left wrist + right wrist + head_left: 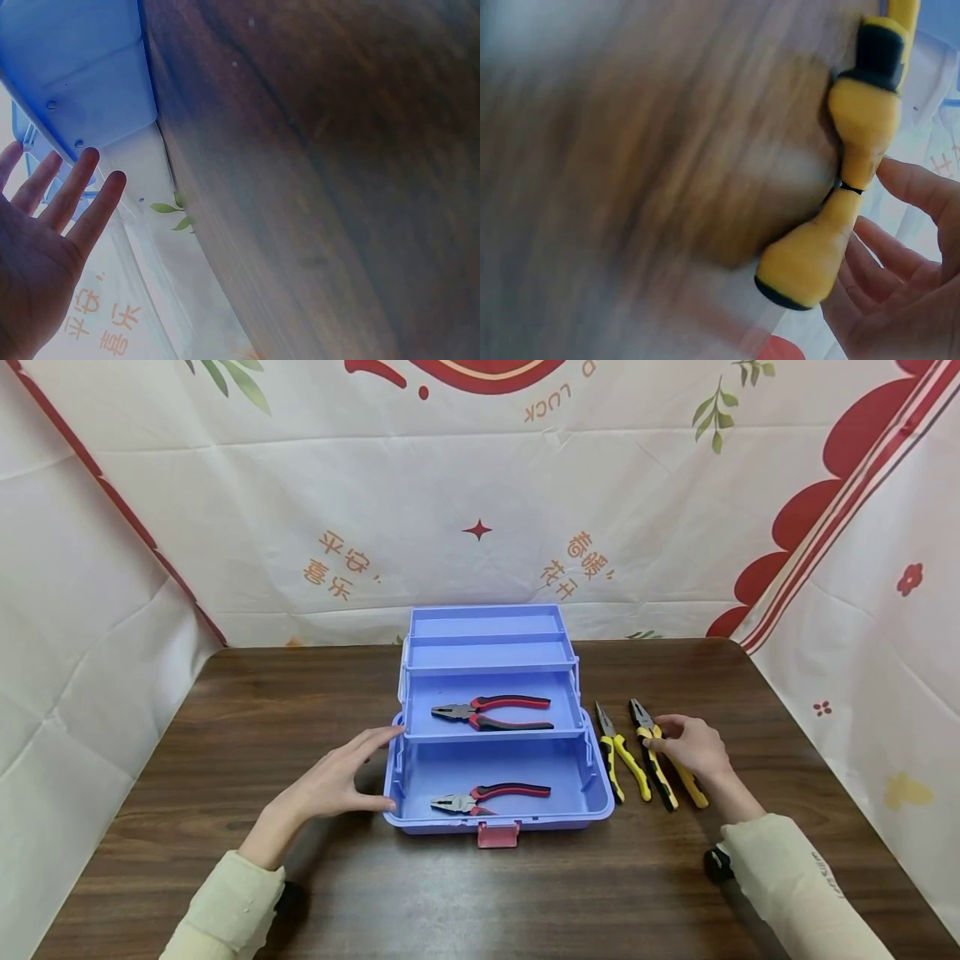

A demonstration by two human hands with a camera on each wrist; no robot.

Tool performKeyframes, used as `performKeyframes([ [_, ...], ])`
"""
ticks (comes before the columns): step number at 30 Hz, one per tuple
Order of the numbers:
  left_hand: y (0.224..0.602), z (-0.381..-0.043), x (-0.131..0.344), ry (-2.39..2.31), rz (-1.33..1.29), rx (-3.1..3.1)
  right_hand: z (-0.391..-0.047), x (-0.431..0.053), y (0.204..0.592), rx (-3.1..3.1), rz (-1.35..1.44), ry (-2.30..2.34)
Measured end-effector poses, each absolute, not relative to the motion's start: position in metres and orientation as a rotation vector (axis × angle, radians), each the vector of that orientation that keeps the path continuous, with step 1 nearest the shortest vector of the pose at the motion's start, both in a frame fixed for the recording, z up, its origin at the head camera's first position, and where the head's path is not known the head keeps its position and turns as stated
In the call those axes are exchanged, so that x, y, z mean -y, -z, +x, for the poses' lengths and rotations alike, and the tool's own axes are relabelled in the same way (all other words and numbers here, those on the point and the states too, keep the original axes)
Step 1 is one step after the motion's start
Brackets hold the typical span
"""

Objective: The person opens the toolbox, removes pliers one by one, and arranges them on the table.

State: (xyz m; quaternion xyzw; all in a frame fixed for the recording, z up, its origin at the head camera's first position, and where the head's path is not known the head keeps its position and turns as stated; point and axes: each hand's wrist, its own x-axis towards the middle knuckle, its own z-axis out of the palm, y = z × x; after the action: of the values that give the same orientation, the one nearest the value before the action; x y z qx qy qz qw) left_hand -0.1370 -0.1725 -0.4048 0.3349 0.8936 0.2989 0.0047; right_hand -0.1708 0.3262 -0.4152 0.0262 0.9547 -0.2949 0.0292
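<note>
A blue toolbox (420, 823) stands unfolded with stepped trays in the head view. My left hand (337, 785) rests at its left rim, thumb and fingers spread; its palm (30, 277) shows in the left wrist view. One pair of red-and-black combination pliers (480, 712) lies in the tray, another pair (510, 790) in the box's bottom. On the right, my right hand (693, 747) pinches yellow-and-black combination pliers (654, 767) lying on the table, thumb at one handle (862, 120), fingers beside the other. Yellow-and-black long-nose pliers (609, 747) lie between them and the box.
The brown wooden table (187, 827) extends around the box. A red latch (498, 836) hangs at the box's front. Empty upper trays (487, 652) rise at its back. White printed cloth (480, 485) hangs behind the table and along its sides.
</note>
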Motion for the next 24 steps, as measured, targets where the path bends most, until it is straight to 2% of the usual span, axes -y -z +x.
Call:
performKeyframes([
  [9,0.404,-0.137,0.172,-0.940,1.045,-2.792,-0.173,-0.324,0.400,-2.925,0.092,1.042],
  [17,0.405,-0.137,0.173,-0.939,1.032,-2.793,-0.183,-0.307,0.351,-2.709,-0.087,1.347],
  [24,0.405,-0.137,0.173,-0.937,1.033,-2.794,-0.196,-0.278,0.320,-2.499,-0.099,1.528],
])
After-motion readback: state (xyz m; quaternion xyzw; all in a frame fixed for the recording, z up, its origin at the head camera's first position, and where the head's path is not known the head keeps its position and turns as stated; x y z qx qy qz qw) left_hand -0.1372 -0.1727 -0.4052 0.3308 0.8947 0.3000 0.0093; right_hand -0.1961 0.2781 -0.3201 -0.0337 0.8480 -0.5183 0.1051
